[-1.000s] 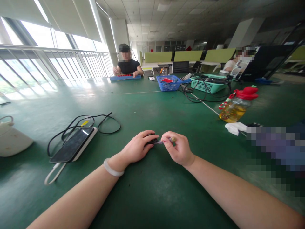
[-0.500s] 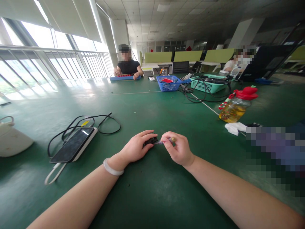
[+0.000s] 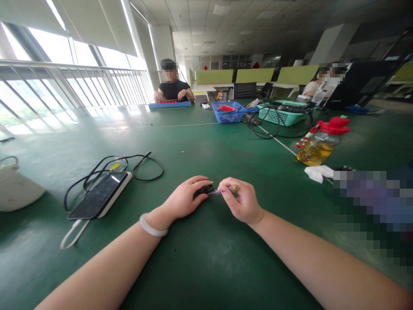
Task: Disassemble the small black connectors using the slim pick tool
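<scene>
My left hand [image 3: 182, 199], with a white bangle on the wrist, rests on the green table and grips a small black object [image 3: 206, 189] between thumb and fingers. Most of that object is hidden under the fingers. My right hand [image 3: 241, 200] is closed in a pinch around a thin, pen-like tool [image 3: 233, 188] with a tan rounded end. Its narrow, pale purplish tip points left and meets the right side of the black object, or lies right beside it. The tool's exact kind is too small to make out.
Left of my hands lie a phone [image 3: 100, 196] on a white block and a black cable [image 3: 148, 172]. A white pot [image 3: 19, 187] stands farther left. Rightward are a red-lidded bottle [image 3: 318, 148], a blue basket [image 3: 228, 115] and a green basket [image 3: 280, 117]. A person [image 3: 174, 88] sits opposite.
My hands and what they hold keep almost the same position. Across the table, the other person's hand has lifted from the front of the blue tray toward their body.
</scene>
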Action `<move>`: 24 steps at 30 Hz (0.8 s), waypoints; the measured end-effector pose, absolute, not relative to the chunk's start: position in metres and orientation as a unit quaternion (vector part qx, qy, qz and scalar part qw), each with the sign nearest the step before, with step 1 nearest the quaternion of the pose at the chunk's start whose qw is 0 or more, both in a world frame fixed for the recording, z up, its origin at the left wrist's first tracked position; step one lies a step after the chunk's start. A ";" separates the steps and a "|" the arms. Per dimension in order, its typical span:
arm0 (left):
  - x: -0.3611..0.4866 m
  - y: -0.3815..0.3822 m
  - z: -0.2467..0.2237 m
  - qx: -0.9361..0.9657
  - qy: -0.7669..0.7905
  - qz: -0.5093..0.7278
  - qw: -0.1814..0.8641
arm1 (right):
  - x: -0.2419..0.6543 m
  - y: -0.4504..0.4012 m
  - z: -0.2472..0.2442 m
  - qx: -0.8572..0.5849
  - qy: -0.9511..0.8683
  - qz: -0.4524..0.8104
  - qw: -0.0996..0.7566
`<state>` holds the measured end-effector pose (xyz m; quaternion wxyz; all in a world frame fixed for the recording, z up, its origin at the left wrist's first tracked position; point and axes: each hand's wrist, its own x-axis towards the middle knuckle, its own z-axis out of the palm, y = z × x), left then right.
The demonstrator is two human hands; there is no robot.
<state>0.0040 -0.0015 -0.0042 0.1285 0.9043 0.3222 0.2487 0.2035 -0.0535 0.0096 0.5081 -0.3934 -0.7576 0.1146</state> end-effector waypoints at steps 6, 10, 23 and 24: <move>0.004 0.000 -0.005 0.901 0.323 0.259 0.127 | 0.204 -0.054 0.010 -0.393 -0.758 0.111 0.509; 0.004 0.000 -0.004 0.902 0.319 0.255 0.140 | 0.204 -0.053 0.009 -0.392 -0.758 0.110 0.509; 0.004 0.000 -0.004 0.904 0.310 0.254 0.145 | 0.204 -0.054 0.010 -0.394 -0.757 0.111 0.509; 0.005 0.000 -0.004 0.904 0.309 0.256 0.147 | 0.204 -0.054 0.010 -0.393 -0.757 0.112 0.509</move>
